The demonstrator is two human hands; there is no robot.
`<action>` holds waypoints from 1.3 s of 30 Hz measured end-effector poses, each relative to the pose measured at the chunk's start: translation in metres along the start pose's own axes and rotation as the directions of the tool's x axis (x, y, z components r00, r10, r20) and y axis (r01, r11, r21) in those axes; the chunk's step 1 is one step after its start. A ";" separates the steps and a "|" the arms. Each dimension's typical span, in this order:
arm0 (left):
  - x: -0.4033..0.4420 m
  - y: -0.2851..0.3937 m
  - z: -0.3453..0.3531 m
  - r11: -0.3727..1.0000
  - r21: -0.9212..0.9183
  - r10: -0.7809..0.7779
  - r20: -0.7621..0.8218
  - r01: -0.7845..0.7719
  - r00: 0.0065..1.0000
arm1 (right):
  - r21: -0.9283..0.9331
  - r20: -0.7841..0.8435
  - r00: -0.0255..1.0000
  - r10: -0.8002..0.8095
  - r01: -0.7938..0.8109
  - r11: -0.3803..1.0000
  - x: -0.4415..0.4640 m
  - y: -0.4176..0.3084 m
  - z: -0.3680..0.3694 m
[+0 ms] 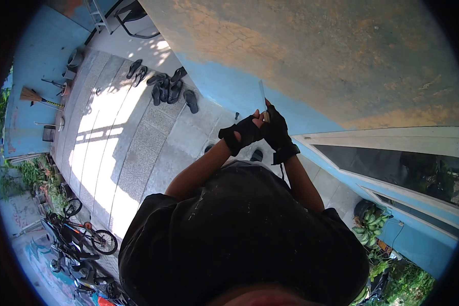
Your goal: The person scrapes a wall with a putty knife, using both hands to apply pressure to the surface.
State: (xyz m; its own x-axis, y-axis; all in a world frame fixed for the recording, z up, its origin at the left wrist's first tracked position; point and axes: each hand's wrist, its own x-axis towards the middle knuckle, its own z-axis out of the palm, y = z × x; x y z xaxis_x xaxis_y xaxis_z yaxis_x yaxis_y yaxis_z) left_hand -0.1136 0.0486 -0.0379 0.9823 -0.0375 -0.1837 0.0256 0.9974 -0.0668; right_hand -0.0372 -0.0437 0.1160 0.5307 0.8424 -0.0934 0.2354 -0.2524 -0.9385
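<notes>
A scraper (262, 94) with a thin, pale metal blade and a wooden handle points up and away from me, close to the wall. My right hand (277, 127), in a black fingerless glove, is closed around its handle. From the other side my left hand (246, 133), gloved the same way, has its bent fingers against the handle and touches the right hand. The gloves and fingers cover much of the handle. Just ahead, the wall (229, 84) is light blue low down, with worn brown and grey patches higher up.
Several dark sandals (174, 92) lie on the paved floor (181, 136) ahead to the left. A small dark object (236, 116) lies near the wall's foot. To my right are a framed window (392, 163) and a potted plant (370, 227). Bicycles (105, 241) and a broom (31, 95) are at far left.
</notes>
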 end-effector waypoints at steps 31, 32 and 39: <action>-0.147 0.134 0.050 0.775 0.616 -0.001 -0.219 0.139 0.976 | -0.026 -0.102 0.945 0.310 -0.314 0.949 0.044 0.053 0.028; -0.151 0.138 0.049 0.773 0.620 0.009 -0.217 0.131 0.976 | 0.144 -0.110 0.907 0.406 -0.390 0.910 0.034 0.055 0.019; -0.176 0.133 0.067 0.742 0.659 0.248 -0.096 -0.125 0.964 | -0.001 -0.048 0.945 0.322 -0.323 0.946 -0.002 0.015 0.038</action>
State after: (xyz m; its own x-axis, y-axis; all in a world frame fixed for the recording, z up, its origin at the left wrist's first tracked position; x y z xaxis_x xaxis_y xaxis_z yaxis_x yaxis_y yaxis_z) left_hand -0.2709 0.1924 0.0517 0.9355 0.2049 -0.2877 0.0186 0.7849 0.6194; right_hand -0.0653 -0.0311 0.0898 0.6168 0.6921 -0.3749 0.0521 -0.5111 -0.8580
